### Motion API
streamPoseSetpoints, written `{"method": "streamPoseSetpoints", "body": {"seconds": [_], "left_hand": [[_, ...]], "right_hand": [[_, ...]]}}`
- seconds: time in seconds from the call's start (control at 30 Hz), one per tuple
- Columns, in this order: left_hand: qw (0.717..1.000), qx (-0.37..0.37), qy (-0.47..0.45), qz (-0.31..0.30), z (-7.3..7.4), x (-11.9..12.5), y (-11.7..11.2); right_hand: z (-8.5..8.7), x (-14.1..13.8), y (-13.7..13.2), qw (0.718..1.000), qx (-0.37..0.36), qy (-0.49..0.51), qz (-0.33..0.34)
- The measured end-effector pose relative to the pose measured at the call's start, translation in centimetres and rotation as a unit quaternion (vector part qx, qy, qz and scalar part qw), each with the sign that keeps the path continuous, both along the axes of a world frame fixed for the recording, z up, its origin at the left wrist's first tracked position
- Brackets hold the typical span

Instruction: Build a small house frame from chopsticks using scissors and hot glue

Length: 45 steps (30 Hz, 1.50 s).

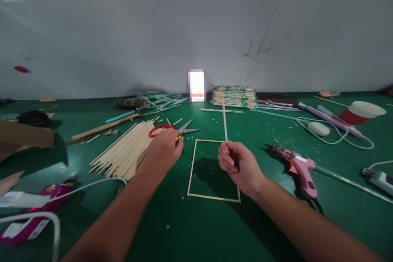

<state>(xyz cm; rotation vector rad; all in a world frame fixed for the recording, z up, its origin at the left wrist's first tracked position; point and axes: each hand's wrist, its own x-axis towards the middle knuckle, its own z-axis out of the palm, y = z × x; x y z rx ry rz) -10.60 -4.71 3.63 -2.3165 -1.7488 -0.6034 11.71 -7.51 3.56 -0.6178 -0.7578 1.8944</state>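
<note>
My left hand (166, 147) is closed over the handles of a pair of scissors (186, 127) with red on the grip. The blades are parted and point right; some of my fingers are hidden. Between the fingertips of my right hand (238, 166) a thin wooden stick (225, 120) stands out, pointing away from me. Beneath that hand lies a rectangular frame made of thin sticks (192, 168), part of its right side covered. A loose bundle of bare sticks (123, 151) is spread beside my left hand. Beyond the frame lies another single stick (211, 110).
A pink hot glue gun (302, 172) lies at right, with a clear glue stick (346, 182) behind it. Wrapped stick packs (235, 97) stand at the back near a red-and-white cup (360, 113). A purple device (46, 208) and white cables (57, 229) occupy the left front.
</note>
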Motion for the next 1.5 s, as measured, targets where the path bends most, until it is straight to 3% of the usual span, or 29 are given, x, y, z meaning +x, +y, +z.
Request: {"method": "streamPoseSetpoints", "body": {"seconds": [0.1, 0.23, 0.47, 0.63, 0.8, 0.93, 1.2, 1.33, 1.5], "left_hand": [[0.995, -0.062, 0.063, 0.053, 0.0, -0.2, 0.5], [0.991, -0.108, 0.055, 0.06, -0.5, -0.6, 0.9], [0.997, -0.053, 0.006, 0.055, -0.7, -1.5, 1.7], [0.99, -0.107, 0.031, 0.08, -0.8, -2.8, 2.6], [0.989, -0.126, 0.048, 0.064, -1.1, -3.4, 3.2], [0.988, -0.114, 0.055, 0.09, -0.8, -3.1, 2.9], [0.992, 0.039, -0.098, 0.067, 1.7, -1.0, 0.5], [0.988, -0.009, -0.154, 0.014, 2.0, -0.8, -1.0], [0.959, -0.117, -0.259, 0.004, 1.8, -0.4, -2.6]], "right_hand": [[-0.2, -0.2, -0.1, 1.0, -0.002, 0.01, 0.004], [-0.3, -0.3, -0.1, 1.0, -0.005, 0.003, 0.006], [-0.6, -0.4, -0.3, 1.0, 0.0, -0.025, 0.001], [-0.6, -0.2, -0.4, 0.999, 0.001, -0.035, -0.005], [-0.6, -0.2, -0.4, 0.999, -0.007, -0.034, -0.001], [-0.7, -0.3, -0.4, 1.0, -0.017, -0.021, 0.009], [-0.4, 0.2, -0.1, 1.0, -0.025, 0.005, 0.013], [-0.6, 0.5, 0.1, 1.0, -0.003, -0.012, -0.01], [-0.9, 0.6, 0.1, 0.997, 0.032, -0.038, -0.055]]}}
